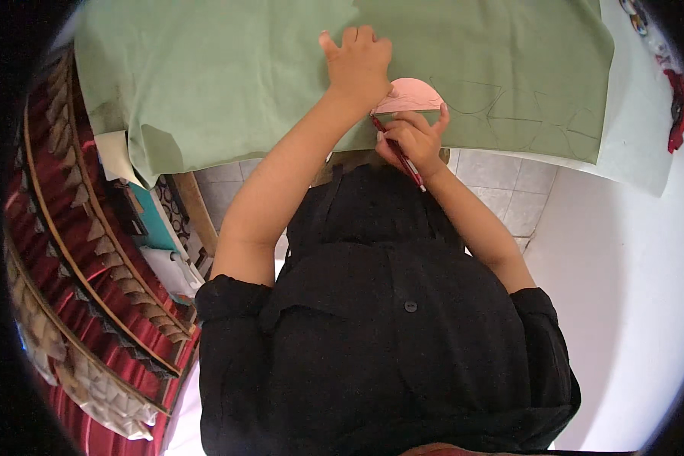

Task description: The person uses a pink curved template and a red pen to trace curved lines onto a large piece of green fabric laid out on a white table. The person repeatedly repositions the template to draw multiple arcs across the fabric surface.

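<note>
Sage-green fabric (228,83) covers the table, and a pink half-round template (410,93) lies on it with its straight edge towards me. My left hand (359,64) rests on the fabric beside the template, fingers spread, its thumb side against the template's left part. A dark red pen (400,154) is held in my right hand (412,139), tip at the template's left lower corner. My right little finger is stretched out at the template's right corner. Thin drawn outlines (520,118) run across the fabric to the right.
The fabric's near edge hangs over the table front above a tiled floor (494,173). Red drapery with fringed bands (91,228) is at the left, beside a teal panel (153,216). A white wall (608,289) stands at the right. A red item (679,110) lies far right.
</note>
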